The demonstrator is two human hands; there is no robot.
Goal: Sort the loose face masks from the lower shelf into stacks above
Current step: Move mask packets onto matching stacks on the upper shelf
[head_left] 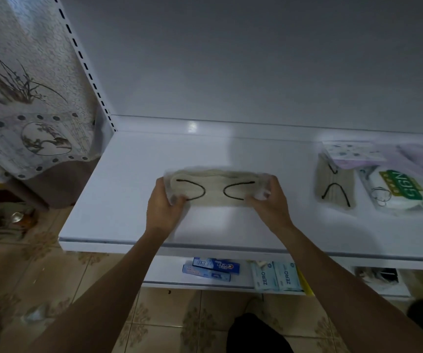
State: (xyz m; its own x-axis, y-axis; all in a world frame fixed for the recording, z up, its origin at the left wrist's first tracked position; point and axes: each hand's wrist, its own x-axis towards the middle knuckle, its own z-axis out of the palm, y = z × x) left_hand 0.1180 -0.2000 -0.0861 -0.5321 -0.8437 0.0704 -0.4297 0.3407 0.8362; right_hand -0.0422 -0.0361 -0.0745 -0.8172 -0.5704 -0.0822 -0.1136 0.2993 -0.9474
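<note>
I am seeing left hand [164,205] and right hand [269,200] gripping ends of beige mask pack [215,191] at upper shelf [118,212]; second pack [335,187] lying rightward.

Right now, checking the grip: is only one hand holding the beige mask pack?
No, the left hand grips one end of the beige mask pack and the right hand the other.
</note>
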